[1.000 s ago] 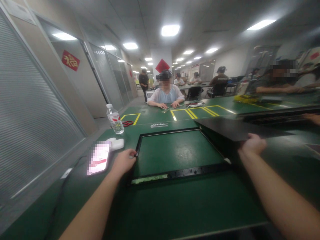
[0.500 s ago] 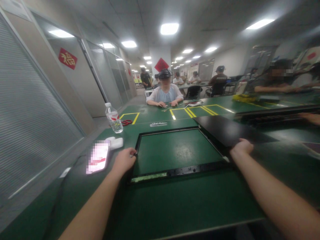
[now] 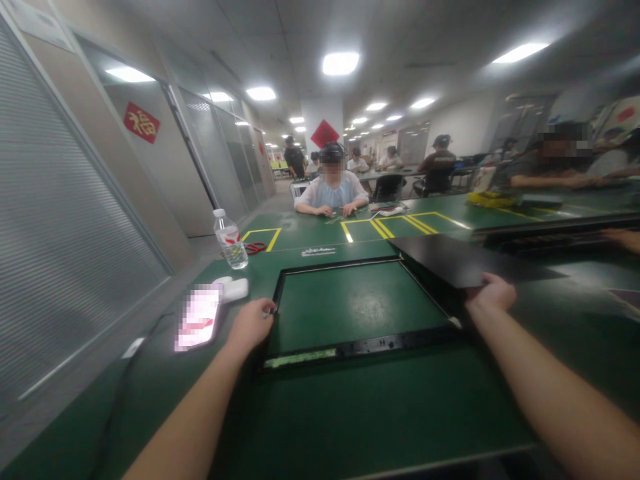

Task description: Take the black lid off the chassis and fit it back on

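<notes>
A thin black rectangular frame (image 3: 395,343) lies on the green table, with the tabletop showing through its middle. My left hand (image 3: 251,325) has its fingers closed on the frame's left side. To the right of the frame, a flat, dark panel (image 3: 450,260) is held at a tilt, its near edge raised off the table. My right hand (image 3: 493,293) grips that near edge, with the fingers partly hidden beneath it. A strip of pale green (image 3: 300,359) runs along the near left bar of the frame.
A water bottle (image 3: 231,240), red-handled scissors (image 3: 256,248), a white case (image 3: 235,289) and a lit phone (image 3: 199,317) are on the left. A person (image 3: 332,183) sits across the table (image 3: 370,413). Another person's hand (image 3: 623,239) reaches in at the right beside a long dark part (image 3: 560,233).
My right hand has shifted slightly right, and the panel's near edge is a little higher. My left hand stays at the frame's left side. The view has moved slightly.
</notes>
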Available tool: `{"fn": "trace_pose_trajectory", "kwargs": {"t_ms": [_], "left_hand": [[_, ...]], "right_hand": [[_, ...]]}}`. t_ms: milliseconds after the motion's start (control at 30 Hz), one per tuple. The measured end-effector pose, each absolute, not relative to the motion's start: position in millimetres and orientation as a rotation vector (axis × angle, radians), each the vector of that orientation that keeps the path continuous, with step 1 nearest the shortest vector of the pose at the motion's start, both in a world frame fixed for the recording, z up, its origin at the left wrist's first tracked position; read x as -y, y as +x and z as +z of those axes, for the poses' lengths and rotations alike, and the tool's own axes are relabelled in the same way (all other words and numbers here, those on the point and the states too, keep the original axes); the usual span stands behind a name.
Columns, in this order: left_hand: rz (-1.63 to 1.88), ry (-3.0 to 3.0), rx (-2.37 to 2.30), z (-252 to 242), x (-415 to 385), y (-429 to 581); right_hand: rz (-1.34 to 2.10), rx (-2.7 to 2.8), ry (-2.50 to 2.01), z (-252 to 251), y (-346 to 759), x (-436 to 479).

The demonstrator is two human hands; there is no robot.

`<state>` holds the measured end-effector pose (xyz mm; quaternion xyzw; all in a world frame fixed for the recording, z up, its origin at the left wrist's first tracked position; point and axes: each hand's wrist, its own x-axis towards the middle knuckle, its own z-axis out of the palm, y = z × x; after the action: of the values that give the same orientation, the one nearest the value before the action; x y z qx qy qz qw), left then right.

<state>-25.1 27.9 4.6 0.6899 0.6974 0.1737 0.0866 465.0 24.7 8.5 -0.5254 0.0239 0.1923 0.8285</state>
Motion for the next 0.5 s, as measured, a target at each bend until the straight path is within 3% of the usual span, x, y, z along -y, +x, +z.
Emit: {"fn": "trace_pose_trajectory", "kwargs": {"t_ms": [267,500], "left_hand": [[0.562,2.073,-2.075,4,-29,-27],[1.155,1.663,-1.819,14,-29,-24]], "right_hand": [[0.461,0.015,-0.832,13,454,-25],[0.743,0.168,-0.821,13,448,-23]]}}
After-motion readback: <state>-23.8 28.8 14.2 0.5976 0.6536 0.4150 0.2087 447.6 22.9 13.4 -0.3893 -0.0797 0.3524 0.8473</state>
